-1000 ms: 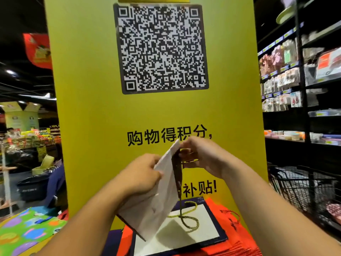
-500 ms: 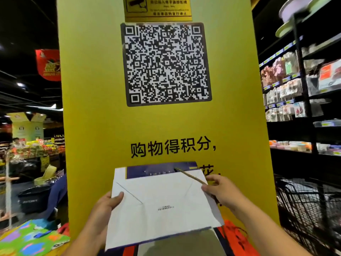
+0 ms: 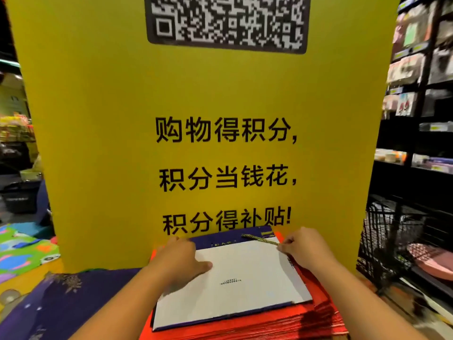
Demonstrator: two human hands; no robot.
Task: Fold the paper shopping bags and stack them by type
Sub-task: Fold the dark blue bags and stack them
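— How are my hands placed?
— Your left hand lies palm down, fingers loosely spread, pressing the folded white paper bag with navy trim. Your right hand pinches its twisted gold cord handle.
— And the bag?
— One, flat on top of the stack of red paper bags; the layers are too thin to count.

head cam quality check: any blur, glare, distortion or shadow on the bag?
Head view: wide-angle lens bows the edges of the yellow sign; shelves at right are dim and smeared; left hand throws a soft shadow on the white bag, whose small print is unreadable; no glare; right hand, pinching the cord handle, is fairly sharp.
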